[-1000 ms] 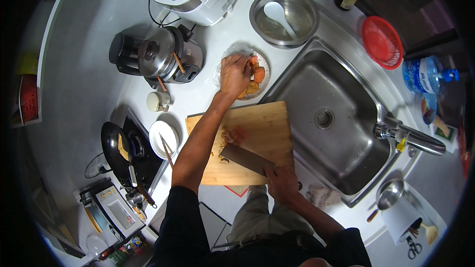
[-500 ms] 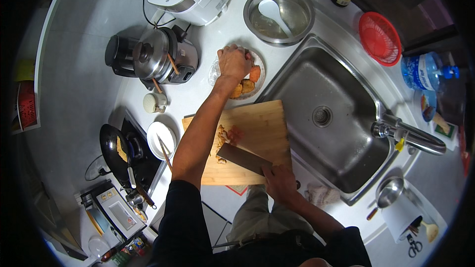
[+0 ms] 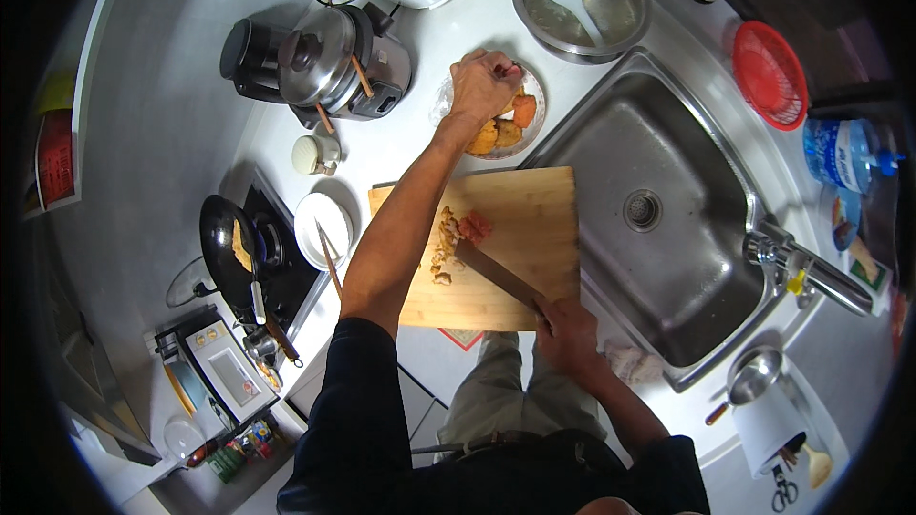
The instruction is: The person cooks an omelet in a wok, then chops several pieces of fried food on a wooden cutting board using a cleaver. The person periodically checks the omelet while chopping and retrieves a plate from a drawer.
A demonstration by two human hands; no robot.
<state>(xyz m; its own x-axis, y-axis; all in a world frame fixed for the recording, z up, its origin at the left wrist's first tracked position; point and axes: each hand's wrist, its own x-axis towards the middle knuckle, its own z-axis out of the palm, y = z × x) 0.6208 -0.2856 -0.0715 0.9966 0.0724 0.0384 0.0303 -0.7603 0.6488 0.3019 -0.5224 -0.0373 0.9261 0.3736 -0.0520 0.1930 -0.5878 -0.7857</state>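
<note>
Our left hand hides part of one plate; its grip we cannot tell. Our right hand clasps one partly covered cleaver.

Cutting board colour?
The cutting board is light yellowish tan, seen best in the head view.

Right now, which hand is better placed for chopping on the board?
Right, I'd judge: the right hand holds the cleaver over the cutting board, while the left hand is at the plate.
</note>
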